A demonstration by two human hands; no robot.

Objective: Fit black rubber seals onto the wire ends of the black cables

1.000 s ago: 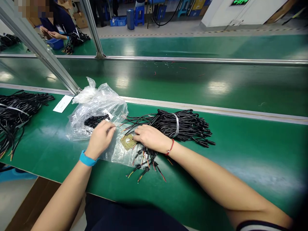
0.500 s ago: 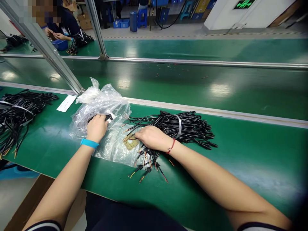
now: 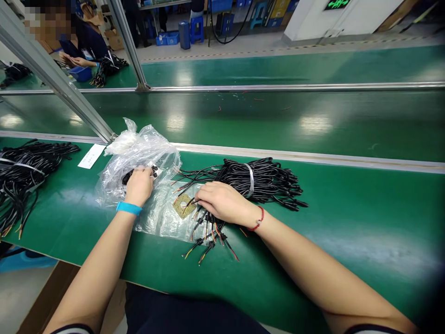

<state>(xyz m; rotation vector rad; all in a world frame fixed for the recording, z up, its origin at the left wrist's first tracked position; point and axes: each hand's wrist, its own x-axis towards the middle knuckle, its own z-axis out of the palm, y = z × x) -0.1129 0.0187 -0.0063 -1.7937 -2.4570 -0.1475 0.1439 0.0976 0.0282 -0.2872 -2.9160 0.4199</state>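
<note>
My left hand (image 3: 139, 185), with a blue wristband, reaches into a crumpled clear plastic bag (image 3: 139, 150) and its fingers close around small black parts (image 3: 127, 177) inside. My right hand (image 3: 222, 202), with a red string at the wrist, rests fingers down on loose black wires with red and yellow ends (image 3: 208, 236), beside a small tan square plate (image 3: 183, 206). Just behind that hand lies a bundle of black cables (image 3: 260, 181) tied with a white band.
A second heap of black cables (image 3: 24, 167) lies at the far left, with a white slip of paper (image 3: 91, 156) near a slanted metal post (image 3: 62, 88). Beyond a metal rail runs a green conveyor belt (image 3: 278, 120). Another person (image 3: 79, 46) works at the far left.
My left hand moved from the bag's opening deeper into the bag and closed on the black parts. My right hand stayed on the loose wires.
</note>
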